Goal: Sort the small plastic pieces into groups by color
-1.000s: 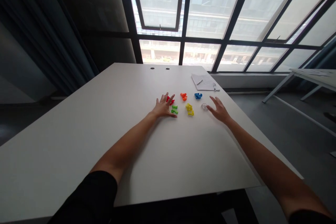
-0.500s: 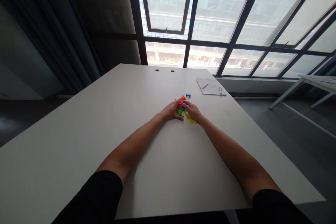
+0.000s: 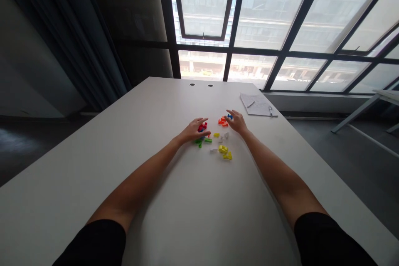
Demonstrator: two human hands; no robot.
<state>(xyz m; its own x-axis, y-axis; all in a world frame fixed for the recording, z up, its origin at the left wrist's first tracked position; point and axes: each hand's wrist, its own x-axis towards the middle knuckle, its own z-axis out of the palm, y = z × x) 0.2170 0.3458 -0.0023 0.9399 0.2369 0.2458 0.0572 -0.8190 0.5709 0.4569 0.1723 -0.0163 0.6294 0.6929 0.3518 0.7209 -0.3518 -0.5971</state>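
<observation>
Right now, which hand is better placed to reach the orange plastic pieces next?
Probably the right hand: it is open right beside the orange plastic pieces, while the left hand, farther off, curves around red pieces.

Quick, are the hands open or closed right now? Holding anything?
Left hand: open, red pieces between thumb and fingers; touching, can't tell.
Right hand: open, beside orange pieces; touching, can't tell.
</observation>
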